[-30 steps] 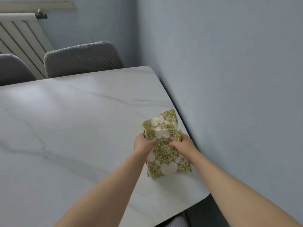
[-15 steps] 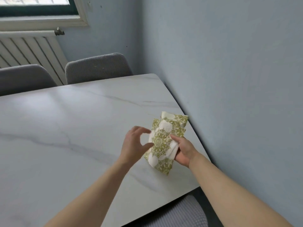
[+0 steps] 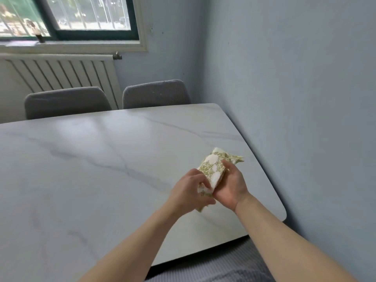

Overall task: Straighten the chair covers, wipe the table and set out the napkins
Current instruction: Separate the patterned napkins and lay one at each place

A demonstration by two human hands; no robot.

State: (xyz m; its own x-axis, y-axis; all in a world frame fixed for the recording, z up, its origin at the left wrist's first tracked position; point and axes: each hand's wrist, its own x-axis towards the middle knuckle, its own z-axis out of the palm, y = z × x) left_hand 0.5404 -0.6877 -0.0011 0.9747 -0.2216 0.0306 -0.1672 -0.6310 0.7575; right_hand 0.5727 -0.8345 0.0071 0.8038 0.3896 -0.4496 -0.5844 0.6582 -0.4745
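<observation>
Between the left hand (image 3: 189,191) and right hand (image 3: 232,188), both gripping it, sit the napkins (image 3: 213,169) (green-patterned).

Open tabletop (image 3: 101,169) is left free leftward; the right is hemmed by the wall (image 3: 305,119), the far edge by chairs (image 3: 155,93).

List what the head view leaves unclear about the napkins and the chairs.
1. Napkins: their number cannot be counted, because the left hand and right hand cover the bundle's near end.
2. Far chairs: the seats and legs are hidden behind the table.
3. Near chair: cut off by the bottom edge.
4. Window: the scene outside is blurred.
</observation>
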